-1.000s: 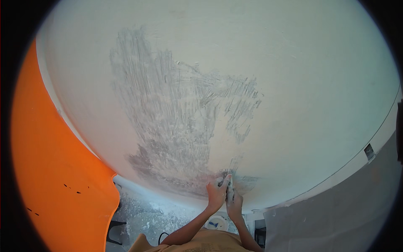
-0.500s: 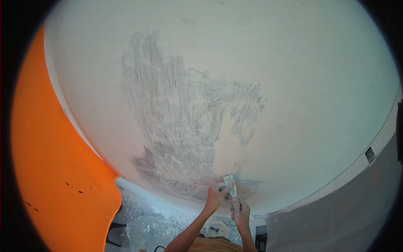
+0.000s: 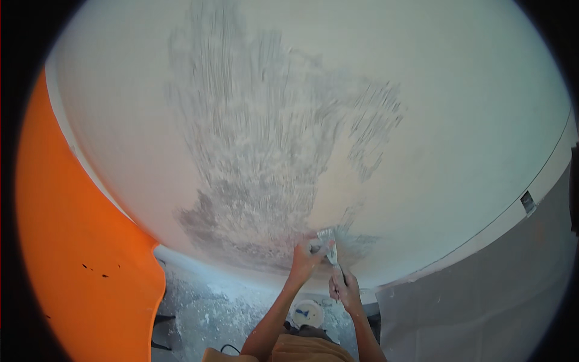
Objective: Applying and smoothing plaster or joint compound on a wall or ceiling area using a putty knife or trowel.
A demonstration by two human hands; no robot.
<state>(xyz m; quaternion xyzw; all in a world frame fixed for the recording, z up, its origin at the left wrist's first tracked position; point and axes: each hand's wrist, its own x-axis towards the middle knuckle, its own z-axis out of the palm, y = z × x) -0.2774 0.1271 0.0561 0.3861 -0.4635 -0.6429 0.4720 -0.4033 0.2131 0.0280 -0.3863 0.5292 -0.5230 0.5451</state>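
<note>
My right hand (image 3: pixel 345 288) is closed round the handle of a putty knife (image 3: pixel 328 248), whose wide, pale-smeared blade points up toward the wall. My left hand (image 3: pixel 306 259) reaches the blade from its left side. Its thumb lies over the blade's face, and the other fingers curl by the blade's left edge, partly hidden. Behind both hands is the pale wall (image 3: pixel 446 145) with a large grey, streaky scraped patch (image 3: pixel 253 151). Whether the blade's tip touches the wall, I cannot tell.
Below my hands a round white bucket (image 3: pixel 316 314) with a blue-handled tool in it stands on the splattered floor (image 3: pixel 205 314). An orange surface (image 3: pixel 90 229) fills the left side. On the right are a grey sheet (image 3: pixel 458 314) and a small wall box (image 3: pixel 528 203).
The view has shifted, so the scraped patch sits higher and looks larger. Both hands stay together at the putty knife, with the left fingers slightly shifted along its blade.
</note>
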